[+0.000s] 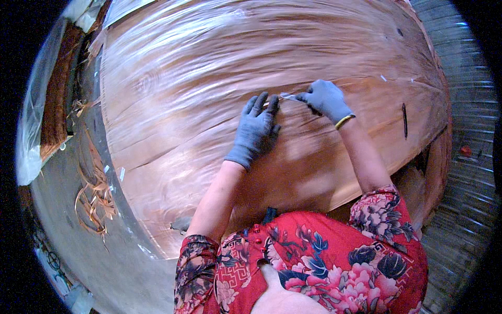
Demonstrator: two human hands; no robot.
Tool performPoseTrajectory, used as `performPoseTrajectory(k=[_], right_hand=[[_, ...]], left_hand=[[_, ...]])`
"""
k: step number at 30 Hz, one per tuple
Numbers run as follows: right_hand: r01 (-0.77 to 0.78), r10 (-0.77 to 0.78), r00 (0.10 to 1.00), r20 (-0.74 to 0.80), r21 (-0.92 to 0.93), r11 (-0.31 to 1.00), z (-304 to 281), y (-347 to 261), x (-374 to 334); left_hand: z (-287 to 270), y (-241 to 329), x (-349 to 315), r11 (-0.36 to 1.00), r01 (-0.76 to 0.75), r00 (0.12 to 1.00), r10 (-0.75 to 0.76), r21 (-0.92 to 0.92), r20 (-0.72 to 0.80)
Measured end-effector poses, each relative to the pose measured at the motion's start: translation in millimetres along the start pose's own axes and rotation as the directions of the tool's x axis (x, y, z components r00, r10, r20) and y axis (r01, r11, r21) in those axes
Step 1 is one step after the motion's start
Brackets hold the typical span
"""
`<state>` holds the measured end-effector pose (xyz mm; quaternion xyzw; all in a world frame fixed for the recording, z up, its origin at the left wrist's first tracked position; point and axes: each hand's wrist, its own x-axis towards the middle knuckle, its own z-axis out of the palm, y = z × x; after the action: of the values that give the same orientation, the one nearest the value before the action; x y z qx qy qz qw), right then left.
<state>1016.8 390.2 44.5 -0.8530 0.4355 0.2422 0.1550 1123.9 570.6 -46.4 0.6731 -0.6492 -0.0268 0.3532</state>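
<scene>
i read this as a wood veneer workshop: a large thin veneer sheet [219, 104] covers the tabletop [104, 261], loose veneer scraps [94, 193] lie at its left edge, and corrugated metal sheeting [465, 209] stands at right.

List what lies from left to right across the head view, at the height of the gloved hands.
Clear plastic sheeting → wood scraps on the floor → veneer sheet → left hand, pressed flat on the veneer → strip of tape → right hand, pinching the tape → dark slit in the veneer → ribbed metal surface.
</scene>
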Motion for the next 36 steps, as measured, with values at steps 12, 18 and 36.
performPoseTrajectory(k=[12,18,36], right_hand=[[0.049,0.049,0.941,-0.336,0.278,0.959,62.0,31.4,-26.5],[-0.107,0.354,0.829,-0.434,0.498,0.860,117.0,179.4,-70.5],[-0.175,0.459,0.610,-0.646,0.456,0.873,106.3,529.0,17.3]], left_hand=[[16.6,-5.3,11.7,1.000,0.020,0.976,-0.023,-0.016,-0.217],[9.9,-13.3,8.2,0.994,0.111,0.986,-0.108,0.021,-0.131],[-73.3,150.1,-237.9,0.065,0.998,0.028,-0.573,-0.011,-0.819]])
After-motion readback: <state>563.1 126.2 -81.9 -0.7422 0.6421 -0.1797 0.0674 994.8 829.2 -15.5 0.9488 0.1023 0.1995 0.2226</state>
